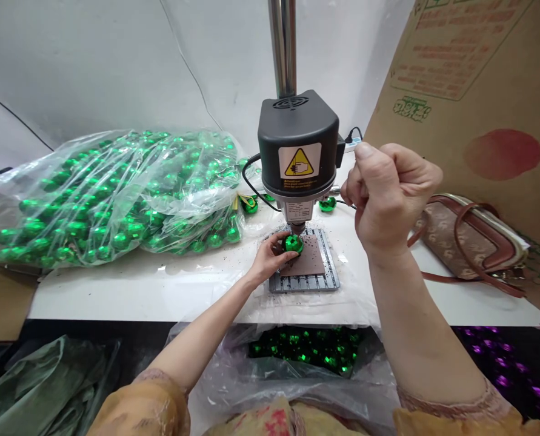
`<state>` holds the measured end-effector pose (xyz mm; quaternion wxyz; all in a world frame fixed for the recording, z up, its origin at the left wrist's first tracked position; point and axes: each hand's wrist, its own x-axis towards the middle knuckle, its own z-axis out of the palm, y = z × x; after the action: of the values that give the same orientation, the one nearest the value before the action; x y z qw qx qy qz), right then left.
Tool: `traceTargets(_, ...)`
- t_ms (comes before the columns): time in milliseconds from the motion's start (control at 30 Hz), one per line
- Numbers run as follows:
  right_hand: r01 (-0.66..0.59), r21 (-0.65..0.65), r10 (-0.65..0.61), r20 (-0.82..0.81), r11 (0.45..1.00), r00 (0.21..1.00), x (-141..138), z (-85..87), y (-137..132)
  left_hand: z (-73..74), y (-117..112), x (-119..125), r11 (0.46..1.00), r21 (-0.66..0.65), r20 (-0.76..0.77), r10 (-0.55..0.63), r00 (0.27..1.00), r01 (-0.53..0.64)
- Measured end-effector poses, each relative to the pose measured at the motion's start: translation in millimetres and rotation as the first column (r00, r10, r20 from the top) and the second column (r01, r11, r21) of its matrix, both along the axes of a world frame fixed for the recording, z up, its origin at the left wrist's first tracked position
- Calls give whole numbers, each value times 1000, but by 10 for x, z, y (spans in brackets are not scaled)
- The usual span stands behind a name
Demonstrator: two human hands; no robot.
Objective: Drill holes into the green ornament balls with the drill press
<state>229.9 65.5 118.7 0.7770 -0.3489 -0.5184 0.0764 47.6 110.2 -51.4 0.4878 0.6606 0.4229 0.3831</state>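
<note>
My left hand [271, 257] pinches a shiny green faceted ball [293, 244] over the brown square board [313, 260] on the grey slotted base plate [331, 280]. Right above the ball is the chuck of a small black drill press [297, 142], which seems to meet the ball's top; any bit is hidden. My right hand [390, 194] is closed in a fist around the press's feed lever [334, 191], of which only a short metal piece shows. A yellow hand-warning label marks the motor housing.
A clear plastic bag of green balls [128, 200] lies on the white table [128, 300] at left. Loose green balls sit behind the press, and more fill an open bag [306, 351] below the table edge. At right stand a brown handbag [470, 236] and a large carton [470, 79].
</note>
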Motion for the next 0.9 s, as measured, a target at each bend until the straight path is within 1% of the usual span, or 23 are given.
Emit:
traceTargets(67,0,7,0,4,1000,1000,-3,2,0,-15,-15,25,995,103,-73,22,997,-14)
traceTargets(133,9,11,-9,12,1000,1000,-6,1,-2,-39,-37,57,977,215,-131,43,990,-14)
traceTargets(200,21,9,-22,22,1000,1000,-8,0,-4,-75,-65,90,965,260,-139,48,989,-10)
traceTargets(267,21,10,-21,20,1000,1000,-8,0,-7,-121,-94,120,976,219,-95,27,995,-6)
traceTargets(333,2,15,-2,5,1000,1000,-6,3,-9,-164,-118,143,988,153,-33,-8,999,13)
traceTargets(400,-22,16,22,-11,1000,1000,-5,7,-13,-190,-135,158,993,116,10,-27,1000,25)
traceTargets(567,-30,30,31,-21,999,999,-17,-19,-47,-177,-155,172,993,117,41,-29,999,24)
traceTargets(700,13,50,-11,-36,999,999,-46,-113,-92,-156,-163,166,992,123,30,-41,999,37)
traceTargets(800,20,100,-13,-68,995,998,-65,-192,-110,-168,-161,155,992,119,17,-48,999,46)
traceTargets(900,-17,159,30,-78,987,996,-72,-245,-115,-192,-152,147,992,119,11,-52,999,51)
